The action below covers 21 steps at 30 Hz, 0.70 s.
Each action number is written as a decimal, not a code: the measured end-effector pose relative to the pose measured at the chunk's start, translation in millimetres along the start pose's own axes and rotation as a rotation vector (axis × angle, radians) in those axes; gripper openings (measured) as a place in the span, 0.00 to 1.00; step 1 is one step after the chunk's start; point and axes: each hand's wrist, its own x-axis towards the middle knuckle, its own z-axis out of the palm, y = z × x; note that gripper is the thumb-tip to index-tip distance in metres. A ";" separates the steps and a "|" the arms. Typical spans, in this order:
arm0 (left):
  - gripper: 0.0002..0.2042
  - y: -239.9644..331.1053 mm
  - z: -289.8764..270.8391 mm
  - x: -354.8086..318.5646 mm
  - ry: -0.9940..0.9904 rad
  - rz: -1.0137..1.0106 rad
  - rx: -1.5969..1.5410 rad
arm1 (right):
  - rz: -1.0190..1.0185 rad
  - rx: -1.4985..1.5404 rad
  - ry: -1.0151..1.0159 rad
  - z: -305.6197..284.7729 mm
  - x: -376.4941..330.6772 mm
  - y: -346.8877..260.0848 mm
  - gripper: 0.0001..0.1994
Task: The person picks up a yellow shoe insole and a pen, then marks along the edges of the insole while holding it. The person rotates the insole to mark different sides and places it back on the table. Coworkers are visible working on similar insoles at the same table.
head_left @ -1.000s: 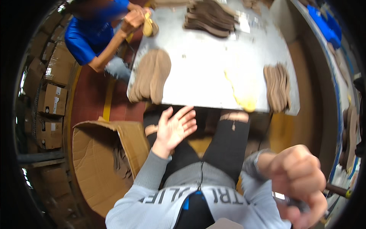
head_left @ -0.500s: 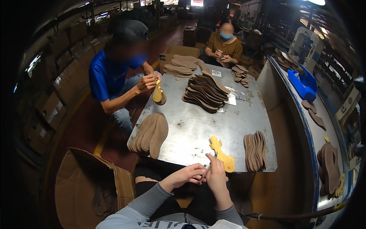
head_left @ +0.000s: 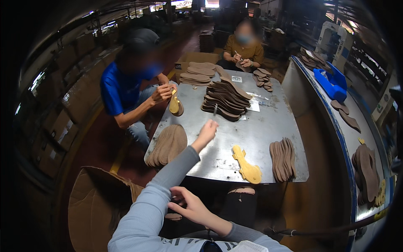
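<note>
My left hand (head_left: 207,131) is stretched out over the table, closed round a slim silver pen (head_left: 215,110) that points away from me toward the dark stack of insoles (head_left: 226,101). The pen is slightly blurred. Across my lap, my right hand (head_left: 191,206) is at my left sleeve (head_left: 153,203), fingers bent and apart, with nothing seen in them. A yellow sole-shaped piece with side tabs (head_left: 247,169) lies at the table's near edge. To its right stands a row of brown insoles (head_left: 283,160); another fanned pile of brown insoles (head_left: 170,145) sits at the near left corner.
Across the metal table (head_left: 205,136), a person in blue (head_left: 128,88) at the left works on a yellow-and-brown sole. A person in brown (head_left: 247,48) sits at the far end. A cardboard box (head_left: 90,201) stands at my left, and a side bench with a blue bin (head_left: 331,86) at my right.
My hands have come apart. The left has reached forward over the table with the pen; the right has drawn back to my left sleeve. The yellow piece stays on the table.
</note>
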 end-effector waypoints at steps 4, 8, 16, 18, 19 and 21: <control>0.13 -7.7 -8.4 50.5 0.363 0.175 0.458 | 0.072 0.033 -0.014 -4.5 27.0 3.7 0.12; 0.14 -12.2 -28.1 57.4 0.423 0.156 0.506 | 0.084 0.099 -0.273 -27.4 35.8 -1.9 0.11; 0.12 -64.7 -50.3 62.6 0.634 -0.033 0.417 | 0.028 0.133 -0.811 -37.8 -4.6 -28.0 0.12; 0.11 -69.8 -50.4 69.7 0.668 -0.176 0.177 | -0.094 -0.148 -0.505 -39.0 -4.0 -18.6 0.13; 0.10 -69.8 -49.9 71.6 0.693 -0.222 -0.189 | -0.220 -0.346 -0.359 -39.0 -2.0 -11.9 0.12; 0.09 -64.1 -46.7 73.4 0.601 -0.424 -0.896 | -0.141 -0.461 -0.246 -37.2 0.2 1.3 0.14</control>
